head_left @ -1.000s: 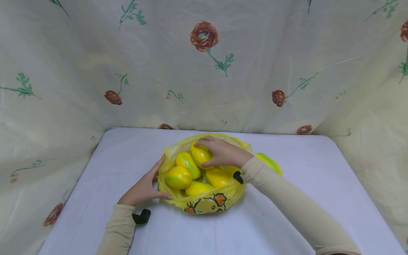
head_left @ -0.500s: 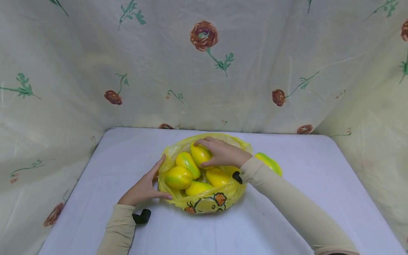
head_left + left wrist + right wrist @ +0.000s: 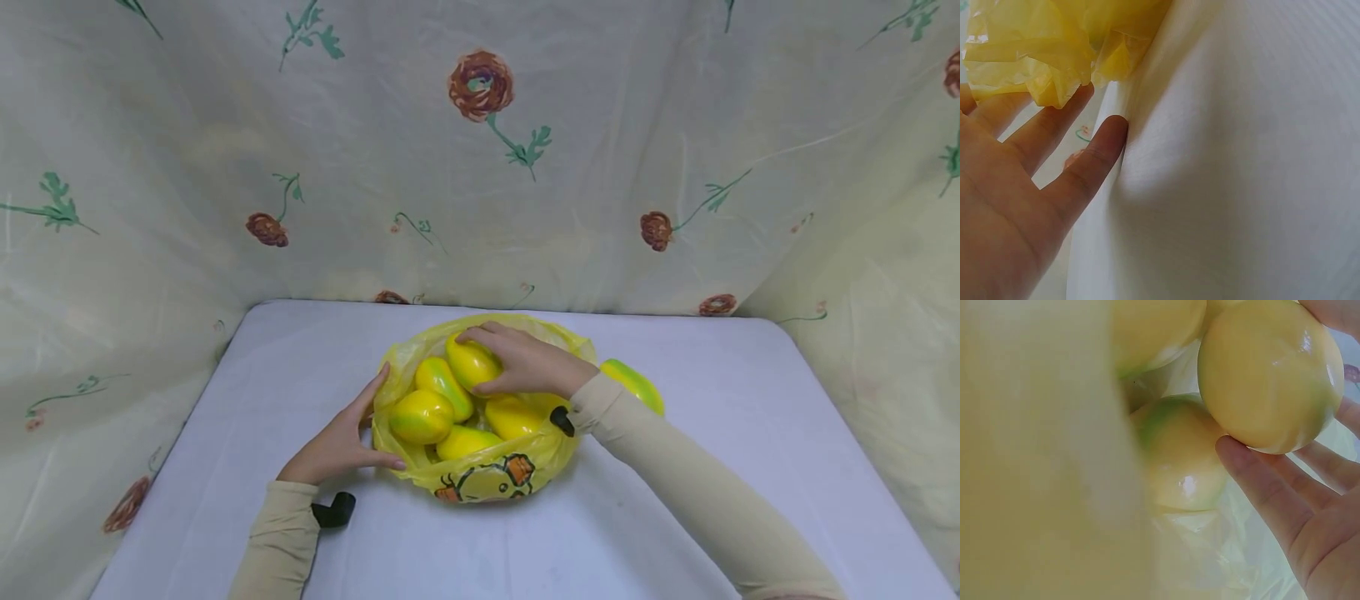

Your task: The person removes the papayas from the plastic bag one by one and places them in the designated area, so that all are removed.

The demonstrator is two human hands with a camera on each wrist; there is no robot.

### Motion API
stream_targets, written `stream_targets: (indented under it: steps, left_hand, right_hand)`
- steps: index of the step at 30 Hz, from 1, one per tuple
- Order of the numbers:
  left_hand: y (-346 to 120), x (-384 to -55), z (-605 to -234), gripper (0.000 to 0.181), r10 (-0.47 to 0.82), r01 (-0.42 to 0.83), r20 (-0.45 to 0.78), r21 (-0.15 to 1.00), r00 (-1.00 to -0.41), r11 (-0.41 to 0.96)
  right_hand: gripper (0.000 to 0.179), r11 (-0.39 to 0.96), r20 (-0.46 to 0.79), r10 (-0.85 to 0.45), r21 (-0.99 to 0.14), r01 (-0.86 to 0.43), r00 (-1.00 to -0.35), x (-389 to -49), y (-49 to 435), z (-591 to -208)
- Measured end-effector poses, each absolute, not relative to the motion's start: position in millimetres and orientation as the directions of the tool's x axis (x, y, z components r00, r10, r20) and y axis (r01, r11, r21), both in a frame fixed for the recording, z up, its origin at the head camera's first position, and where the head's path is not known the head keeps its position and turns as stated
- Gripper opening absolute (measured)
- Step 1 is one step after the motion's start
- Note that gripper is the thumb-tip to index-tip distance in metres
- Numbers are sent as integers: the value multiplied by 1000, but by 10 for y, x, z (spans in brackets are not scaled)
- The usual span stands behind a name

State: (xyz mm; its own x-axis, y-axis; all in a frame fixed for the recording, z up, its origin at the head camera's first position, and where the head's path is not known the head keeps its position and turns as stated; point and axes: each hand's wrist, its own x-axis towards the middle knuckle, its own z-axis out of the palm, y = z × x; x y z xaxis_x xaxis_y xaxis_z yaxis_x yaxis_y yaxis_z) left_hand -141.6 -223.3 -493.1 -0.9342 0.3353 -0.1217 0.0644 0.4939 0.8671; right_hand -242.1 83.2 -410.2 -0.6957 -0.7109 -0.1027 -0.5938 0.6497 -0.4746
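Note:
A yellow plastic bag (image 3: 558, 458) with a cartoon face printed on its front stands open-mouthed on the table, several glossy yellow-green mangoes inside. My left hand (image 3: 337, 440) rests against the bag's left side, its fingers spread and fairly straight; the left wrist view shows the fingertips (image 3: 1085, 94) touching the crumpled plastic. Inside the bag, at the back, my right hand (image 3: 528, 362) holds one mango (image 3: 471, 363) between thumb and fingers. In the right wrist view that mango (image 3: 1269, 375) sits just above another mango (image 3: 1185, 456), and blurred bag plastic covers the left part.
Another green-yellow mango (image 3: 636, 385) lies on the table right of the bag, partly behind my right sleeve (image 3: 675, 467). A white cloth covers the table (image 3: 300, 350). Flower-patterned curtains (image 3: 585, 150) hang behind it and at both sides.
Almost nothing differs. The held mango and its neighbours have shifted very slightly; both hands keep their places on the mango and the bag.

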Motion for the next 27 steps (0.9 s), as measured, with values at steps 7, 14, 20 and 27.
stream_targets:
  steps: [7,14,20,27]
  left_hand:
    - [-2239,-1416,-4942,138,340,81,-110,863,-934,499]
    - [-2240,-1421,-4948,138,347,85,-106,867,-932,491]
    - [-2236,-1429,-4963,137,347,91,-105,860,-932,502]
    - [-2224,-1419,-4960,136,342,88,-104,859,-934,504]
  right_hand:
    - [72,645,-97,-708,-491,-586,-699,-2374,867,-4055]
    - [71,630,-60,-713,-490,-602,-698,-2351,922,-4067]
    - [70,620,-35,-713,-497,-607,-700,-2303,980,-4042]
    - [72,615,-8,-714,-485,-621,-700,-2221,1085,-4009]
